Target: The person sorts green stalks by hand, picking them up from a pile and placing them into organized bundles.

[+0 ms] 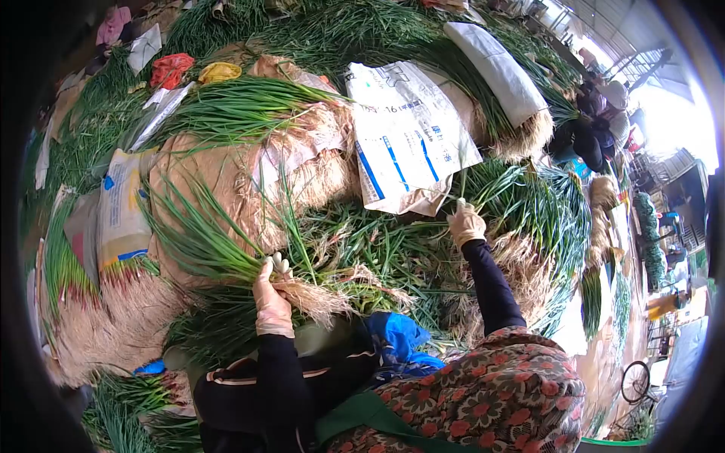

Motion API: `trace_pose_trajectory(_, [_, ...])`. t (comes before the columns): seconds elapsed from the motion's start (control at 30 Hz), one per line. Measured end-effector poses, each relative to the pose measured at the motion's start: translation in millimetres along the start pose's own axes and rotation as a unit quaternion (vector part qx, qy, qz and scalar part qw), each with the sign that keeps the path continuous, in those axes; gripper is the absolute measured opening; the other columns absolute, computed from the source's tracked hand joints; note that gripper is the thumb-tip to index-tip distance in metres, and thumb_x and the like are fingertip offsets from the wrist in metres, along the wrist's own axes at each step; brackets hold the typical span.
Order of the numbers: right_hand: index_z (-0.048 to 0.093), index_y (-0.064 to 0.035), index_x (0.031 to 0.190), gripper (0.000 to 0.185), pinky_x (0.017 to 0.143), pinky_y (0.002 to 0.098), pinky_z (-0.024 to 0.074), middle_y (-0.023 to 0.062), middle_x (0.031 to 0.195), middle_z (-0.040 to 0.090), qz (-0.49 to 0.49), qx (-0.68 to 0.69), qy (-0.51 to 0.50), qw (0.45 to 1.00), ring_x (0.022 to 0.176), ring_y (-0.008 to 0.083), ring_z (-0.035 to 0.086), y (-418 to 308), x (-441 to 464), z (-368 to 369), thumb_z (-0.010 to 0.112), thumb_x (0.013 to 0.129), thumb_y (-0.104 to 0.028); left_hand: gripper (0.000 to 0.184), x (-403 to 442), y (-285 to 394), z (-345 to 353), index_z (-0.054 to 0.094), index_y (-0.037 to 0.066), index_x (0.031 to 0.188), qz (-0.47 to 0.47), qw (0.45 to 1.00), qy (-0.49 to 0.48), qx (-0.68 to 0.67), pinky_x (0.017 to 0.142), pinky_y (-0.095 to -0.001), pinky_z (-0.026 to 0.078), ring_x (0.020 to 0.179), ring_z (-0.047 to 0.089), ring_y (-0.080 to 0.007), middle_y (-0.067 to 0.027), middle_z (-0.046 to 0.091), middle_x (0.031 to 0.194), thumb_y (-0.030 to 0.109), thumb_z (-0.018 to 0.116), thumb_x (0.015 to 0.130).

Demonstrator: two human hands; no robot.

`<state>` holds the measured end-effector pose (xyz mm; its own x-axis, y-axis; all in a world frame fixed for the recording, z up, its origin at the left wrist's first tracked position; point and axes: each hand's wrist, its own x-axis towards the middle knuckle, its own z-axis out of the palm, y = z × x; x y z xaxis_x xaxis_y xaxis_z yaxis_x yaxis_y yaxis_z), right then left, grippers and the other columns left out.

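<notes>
My left hand, in a pale glove, is closed round a bunch of green onions; the leaves point up and left, the pale roots to the right. Farther right, my right hand, also gloved, has its fingers drawn together beside thin green leaves at the lower edge of a white printed sack. What it holds, if anything, is too small to make out. Loose leaves and stalks lie between the hands. Right of them is a pile of onions with roots showing.
Brown wrapping with bundled onions on top stands beyond my left hand. A printed sack covers bundles at the left. A rolled white sack lies at the upper right. People are in the right background, near a bicycle wheel.
</notes>
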<state>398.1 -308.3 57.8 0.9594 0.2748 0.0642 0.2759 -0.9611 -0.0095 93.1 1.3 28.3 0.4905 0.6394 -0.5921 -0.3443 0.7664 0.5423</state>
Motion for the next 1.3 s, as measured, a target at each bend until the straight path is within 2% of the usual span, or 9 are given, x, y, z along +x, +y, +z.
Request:
trace_pose_trajectory(0.1, [0.05, -0.0089, 0.117, 0.033, 0.071, 0.0362, 0.0493, 0.0121, 0.103, 0.06, -0.161, 0.314, -0.153, 0.923, 0.085, 0.0255, 0.061, -70, -14, 7, 0.044, 0.088, -0.024, 0.022, 1, -2, -5, 0.057, 0.004, 0.101, -0.001, 0.999, -0.043, -0.006, 0.07, -0.0305, 0.049, 0.081, 0.061, -0.0179, -0.0082, 0.063, 0.097, 0.019, 0.056, 0.084])
trace_pose_trajectory(0.17, [0.044, -0.0118, 0.129, 0.04, 0.074, 0.0288, 0.0492, 0.0102, 0.117, 0.056, -0.087, 0.617, -0.391, 0.677, 0.088, 0.0176, 0.059, -148, -31, 15, 0.044, 0.09, -0.013, 0.019, -2, -4, -6, 0.056, 0.004, 0.096, -0.016, 0.998, -0.055, 0.003, 0.068, -0.0304, 0.049, 0.077, 0.06, -0.0173, -0.0064, 0.061, 0.089, 0.019, 0.056, 0.084])
trace_pose_trajectory(0.4, [0.045, 0.0004, 0.125, 0.04, 0.06, 0.0194, 0.0451, 0.0035, 0.093, 0.059, -0.166, 0.581, -0.59, 0.535, 0.071, 0.0069, 0.055, -325, -95, 36, 0.055, 0.09, -0.016, 0.02, -2, 18, -20, 0.053, 0.001, 0.094, -0.077, 0.98, -0.178, -0.046, 0.057, -0.0304, 0.045, 0.063, 0.052, -0.0156, -0.0049, 0.056, 0.074, 0.017, 0.042, 0.09])
trace_pose_trajectory(0.5, [0.058, 0.0008, 0.107, 0.027, 0.065, 0.0261, 0.0478, 0.0073, 0.08, 0.065, -0.127, 0.747, -0.565, 0.327, 0.076, 0.0156, 0.06, -315, -96, 59, 0.06, 0.085, -0.014, 0.02, 0, 17, -17, 0.052, 0.001, 0.094, -0.099, 0.982, -0.161, -0.022, 0.058, -0.0308, 0.045, 0.061, 0.052, -0.0165, -0.0049, 0.054, 0.072, 0.016, 0.04, 0.091])
trace_pose_trajectory(0.63, [0.062, -0.0009, 0.1, 0.019, 0.064, 0.0288, 0.0475, 0.0104, 0.08, 0.066, -0.39, 0.449, -0.298, 0.747, 0.067, 0.0135, 0.059, -295, -101, 3, 0.055, 0.084, -0.009, 0.016, -12, 26, -3, 0.055, 0.003, 0.089, -0.046, 0.994, -0.098, -0.01, 0.055, -0.0299, 0.048, 0.062, 0.056, -0.0159, -0.0053, 0.058, 0.073, 0.016, 0.045, 0.089])
trace_pose_trajectory(0.83, [0.06, -0.0069, 0.103, 0.025, 0.061, 0.0318, 0.0477, 0.007, 0.084, 0.064, -0.357, 0.414, -0.528, 0.65, 0.064, 0.0165, 0.057, -245, -39, 71, 0.052, 0.09, -0.026, 0.014, -35, 103, 8, 0.055, 0.007, 0.09, 0.164, 0.974, -0.077, -0.139, 0.052, -0.0266, 0.046, 0.059, 0.053, -0.0098, -0.003, 0.06, 0.079, 0.021, 0.052, 0.088])
trace_pose_trajectory(0.93, [0.053, -0.0129, 0.115, 0.028, 0.07, 0.0389, 0.0521, 0.0109, 0.092, 0.064, -0.478, -0.017, -0.264, 0.838, 0.079, 0.0202, 0.063, -285, 7, -4, 0.049, 0.09, -0.026, 0.026, -37, 106, 17, 0.053, 0.009, 0.114, 0.185, 0.946, -0.129, -0.233, 0.056, -0.0255, 0.046, 0.06, 0.052, -0.007, -0.0011, 0.061, 0.089, 0.015, 0.047, 0.09])
trace_pose_trajectory(1.17, [0.054, -0.0131, 0.117, 0.047, 0.08, 0.0431, 0.0462, 0.0195, 0.103, 0.06, -0.356, 0.265, 0.321, 0.837, 0.09, 0.0344, 0.06, -362, 180, 43, 0.063, 0.073, -0.027, 0.031, 1, 71, -2, 0.05, 0.008, 0.122, -0.071, 0.9, -0.222, -0.368, 0.064, -0.0258, 0.047, 0.067, 0.053, -0.0095, 0.0021, 0.054, 0.074, 0.014, 0.047, 0.091])
trace_pose_trajectory(1.3, [0.049, -0.0142, 0.124, 0.047, 0.079, 0.0377, 0.0495, 0.013, 0.113, 0.058, -0.385, 0.029, -0.142, 0.912, 0.086, 0.0292, 0.062, -384, 133, 39, 0.059, 0.081, -0.029, 0.028, 19, 53, -10, 0.051, 0.002, 0.116, -0.011, 0.97, -0.131, -0.203, 0.073, -0.0312, 0.049, 0.069, 0.055, -0.0138, -0.0007, 0.055, 0.075, 0.015, 0.046, 0.091])
